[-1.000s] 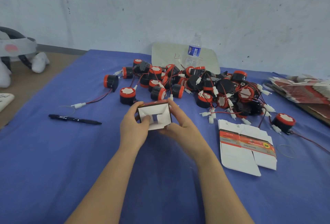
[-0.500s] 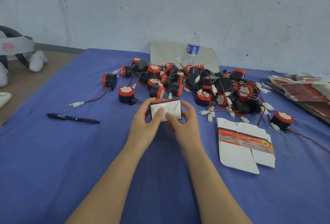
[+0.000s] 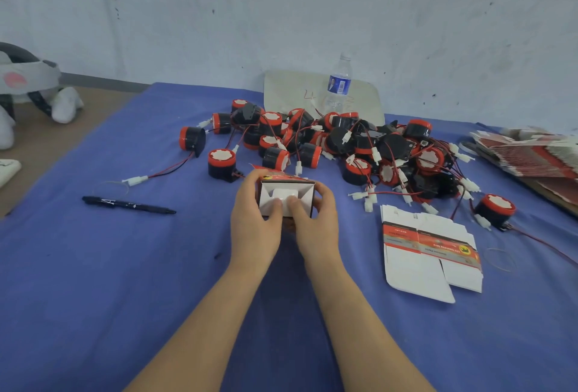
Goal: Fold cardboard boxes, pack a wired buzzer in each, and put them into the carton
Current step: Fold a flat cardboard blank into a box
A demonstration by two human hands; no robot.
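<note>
Box: a small red-and-white cardboard box (image 3: 286,194) sits between both hands, open end toward the camera; only white flaps show inside.
Left hand: the left hand (image 3: 255,226) grips the box's left side with curled fingers, its thumb pressing the inner white flap.
Right hand: the right hand (image 3: 316,226) grips the right side the same way, its thumb beside the other on that flap.
Buzzers: a heap of black-and-red wired buzzers (image 3: 344,144) lies just beyond the box on the blue desk (image 3: 125,266).
Lone buzzer: 1 single buzzer (image 3: 221,164) stands near the box's far-left corner.
Flat box: 1 unfolded flat box (image 3: 428,254) lies right of the right hand, apart from it.
Stack: a stack of flat boxes (image 3: 528,154) lies at the right edge.
Others: a black pen (image 3: 128,204) lies left of the hands, and a water bottle (image 3: 337,85) stands behind the heap.
</note>
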